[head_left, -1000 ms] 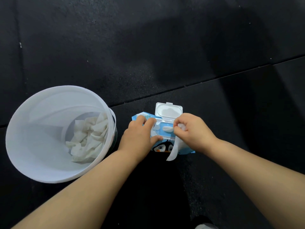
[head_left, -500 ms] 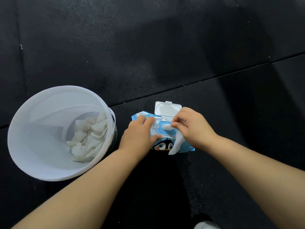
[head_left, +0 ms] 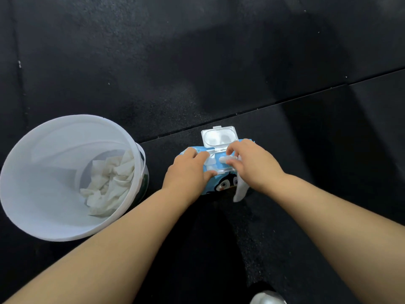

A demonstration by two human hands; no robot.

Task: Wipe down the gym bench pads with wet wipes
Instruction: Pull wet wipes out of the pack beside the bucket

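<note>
A blue wet-wipe pack (head_left: 223,184) with a penguin print lies on the black floor mat, its clear flip lid (head_left: 219,139) standing open. My left hand (head_left: 188,174) rests on the pack's left side, fingers over the top and thumb along the dispenser frame. My right hand (head_left: 254,165) is at the opening, fingers curled round a white wipe (head_left: 240,189) whose tail hangs out below the hand over the pack's right end. Another bit of wipe (head_left: 226,159) shows in the opening. No bench pad is in view.
A white plastic bucket (head_left: 28,194) stands to the left, close to my left forearm, with several crumpled used wipes (head_left: 109,185) in its bottom. Black rubber floor mats (head_left: 197,62) with a seam lie all around. A shoe tip (head_left: 268,298) shows at the bottom edge.
My right hand has shifted up over the pack's opening with the wipe still in it; the wipe's tail trails lower right. The left hand has stayed on the pack.
</note>
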